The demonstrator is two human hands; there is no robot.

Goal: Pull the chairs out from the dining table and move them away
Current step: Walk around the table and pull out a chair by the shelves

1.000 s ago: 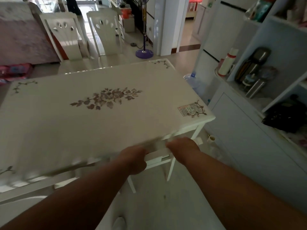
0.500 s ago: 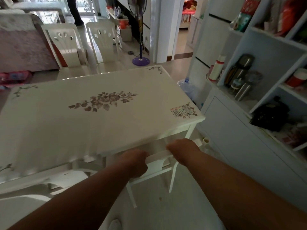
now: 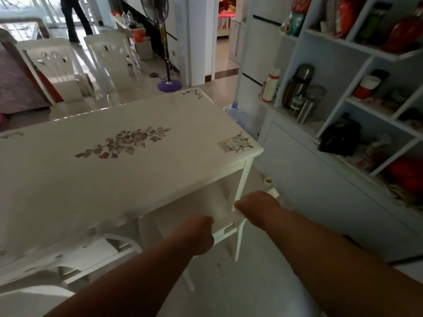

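Gripping white chair point(image 3: 225, 216), left hand point(image 3: 198, 234), right hand point(image 3: 257, 205), beside dining table point(image 3: 68, 179)

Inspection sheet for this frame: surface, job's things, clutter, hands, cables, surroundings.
Surface: white dining table, floral print, sticker at the near right corner.
Job's things: gripped chair under the near edge; second chair to its left; two far chairs beyond.
Clutter: nothing seen on the tabletop.
Hands: left hand and right hand closed on the chair's back.
Cables: fan cord on the floor.
Surroundings: shelf unit with flasks at right; standing fan; water bottle; person's legs far back.
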